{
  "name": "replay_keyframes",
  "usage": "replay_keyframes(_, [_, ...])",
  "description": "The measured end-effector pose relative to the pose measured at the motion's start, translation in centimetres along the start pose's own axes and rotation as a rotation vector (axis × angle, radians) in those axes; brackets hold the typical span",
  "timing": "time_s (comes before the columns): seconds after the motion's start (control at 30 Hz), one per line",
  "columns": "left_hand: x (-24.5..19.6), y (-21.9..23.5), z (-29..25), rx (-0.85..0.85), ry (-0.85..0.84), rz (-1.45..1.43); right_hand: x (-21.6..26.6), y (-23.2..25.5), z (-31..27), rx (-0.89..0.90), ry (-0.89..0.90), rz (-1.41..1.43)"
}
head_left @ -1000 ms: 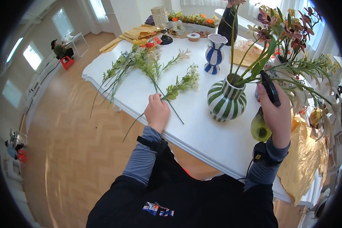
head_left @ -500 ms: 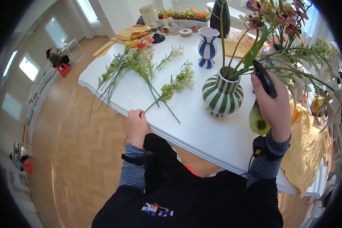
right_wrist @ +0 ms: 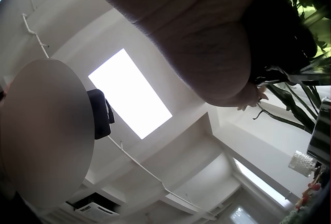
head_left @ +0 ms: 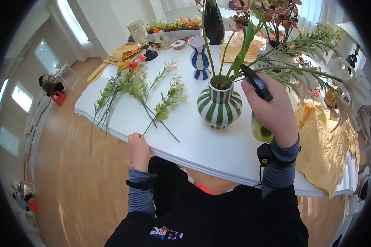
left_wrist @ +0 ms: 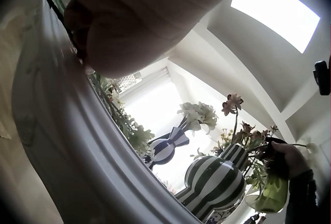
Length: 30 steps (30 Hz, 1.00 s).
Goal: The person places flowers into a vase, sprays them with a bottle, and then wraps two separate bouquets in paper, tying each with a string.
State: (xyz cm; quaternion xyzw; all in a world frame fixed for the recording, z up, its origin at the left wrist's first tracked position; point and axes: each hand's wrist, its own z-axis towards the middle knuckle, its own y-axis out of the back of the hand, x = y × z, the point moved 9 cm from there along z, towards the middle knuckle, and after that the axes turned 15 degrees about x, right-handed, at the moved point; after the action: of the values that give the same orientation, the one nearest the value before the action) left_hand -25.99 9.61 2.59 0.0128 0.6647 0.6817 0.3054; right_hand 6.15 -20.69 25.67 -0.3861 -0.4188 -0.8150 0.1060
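Note:
My left hand [head_left: 138,150] is at the table's front edge, fingers curled round the lower stem of a flower sprig [head_left: 172,96] with small pale blooms, which lies on the table. In the left wrist view a green stem [left_wrist: 50,1] runs into those fingers. My right hand [head_left: 272,103] grips a black-handled tool [head_left: 257,85] beside the neck of a green-and-white striped vase [head_left: 219,108]; the tool's working end is hidden. Long stems [head_left: 222,61] stand in this vase, and a leafy stem with white blooms [head_left: 355,88] leans out to the right past the hand.
Several loose flower stems [head_left: 121,84] lie left on the white table [head_left: 185,148]. Behind stand a blue-and-white vase [head_left: 200,61], a dark vase [head_left: 214,26] and a ribbed glass goblet [head_left: 139,33]. Gold paper [head_left: 323,148] and a green glass vase [head_left: 260,128] are at right.
My left hand has slid down the sprig's stem from over the table to its front edge. My right hand keeps its grip by the vase. The head view has turned rightward.

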Motion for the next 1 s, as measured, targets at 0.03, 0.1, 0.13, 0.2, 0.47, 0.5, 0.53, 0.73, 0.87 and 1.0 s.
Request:
replay_keyframes(0.03, [-0.3, 0.0, 0.1, 0.003, -0.026, 0.001, 0.0, 0.0, 0.0, 0.014, -0.006, 0.02])
replay_keyframes(0.1, [0.4, 0.2, 0.2, 0.013, 0.023, -0.155, -0.1, 0.5, -0.1, -0.014, -0.038, 0.004])
replay_keyframes(0.13, [0.4, 0.3, 0.2, -0.002, -0.022, -0.186, -0.1, 0.6, -0.2, -0.029, 0.006, -0.006])
replay_keyframes(0.2, [-0.2, 1.1, 0.1, -0.095, -0.121, -0.227, 0.2, 0.7, -0.3, -0.036, 0.056, 0.041])
replay_keyframes(0.47, [-6.3, 8.5, 0.3, -0.232, -0.334, -0.562, -0.1, 1.2, -0.5, -0.086, 0.11, -0.02])
replay_keyframes(0.5, [-7.7, 9.0, 0.6, -0.146, -0.368, -0.753, -0.2, 1.2, -0.5, -0.074, 0.102, -0.03])
replay_keyframes(0.53, [-9.3, 9.5, 0.9, -0.057, -0.399, -0.944, -0.3, 1.1, -0.5, -0.061, 0.095, -0.041])
replay_keyframes(0.73, [-20.7, 15.8, -0.3, -0.077, -0.669, -1.018, -0.1, 1.6, -0.8, -0.076, 0.113, -0.082])
replay_keyframes(0.87, [-26.6, 19.4, -1.1, -0.191, -0.829, -0.98, -0.4, 1.7, -0.8, -0.065, 0.104, -0.103])
replay_keyframes(1.0, [-30.4, 21.4, -1.5, -0.23, -0.973, -0.984, -0.6, 1.7, -0.7, -0.048, 0.077, -0.106])
